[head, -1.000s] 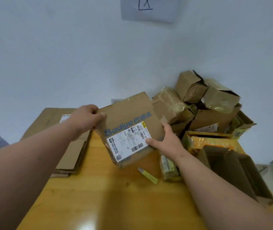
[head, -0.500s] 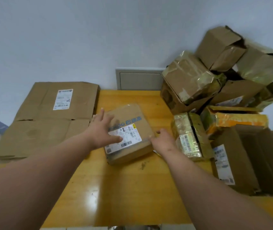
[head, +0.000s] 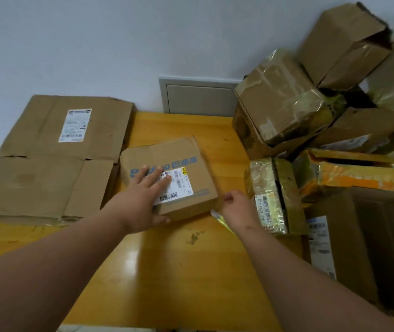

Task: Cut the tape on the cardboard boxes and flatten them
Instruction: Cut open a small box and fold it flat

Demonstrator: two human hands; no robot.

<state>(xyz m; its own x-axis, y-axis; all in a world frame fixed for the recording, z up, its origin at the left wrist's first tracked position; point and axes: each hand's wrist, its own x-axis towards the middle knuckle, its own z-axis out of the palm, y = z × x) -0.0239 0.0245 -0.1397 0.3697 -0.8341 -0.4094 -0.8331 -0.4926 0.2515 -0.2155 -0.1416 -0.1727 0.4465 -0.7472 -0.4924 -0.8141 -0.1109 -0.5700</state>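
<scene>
While we are pinning one small box down, the biggest hazard is sitting at two o'clock: the heap of taped boxes (head: 287,109) is leaning against the wall, its upper cartons tilted and resting on each other. We are judging that a knock from our right elbow could be bringing them down across the work area.

At nine o'clock the flattened cardboard (head: 47,168) is lying in a stack on the wooden table (head: 167,271), its near edge hanging at the table's left rim; more sheets added carelessly could be sliding off.

At the centre, toward twelve o'clock from our hands, the small box (head: 179,161) with blue lettering and a white label is lying flat, apparently not yet cut or collapsed. Our left hand (head: 143,200) is pressing on it with straight, spread fingers (head: 160,171), covering part of the label. That is the sharpest risk we are seeing: if a blade is travelling along the top seam, those fingers are lying in its path, and the box could be skidding on the glossy wood.

Our right hand (head: 239,204) is curling just beside the box's right corner, at three o'clock from it. Whether it is pinching anything we cannot tell. Just beneath it a yellowish cutter-like object (head: 220,218) is lying on the table, half hidden; grabbing it blind could be meeting the wrong end.
</scene>
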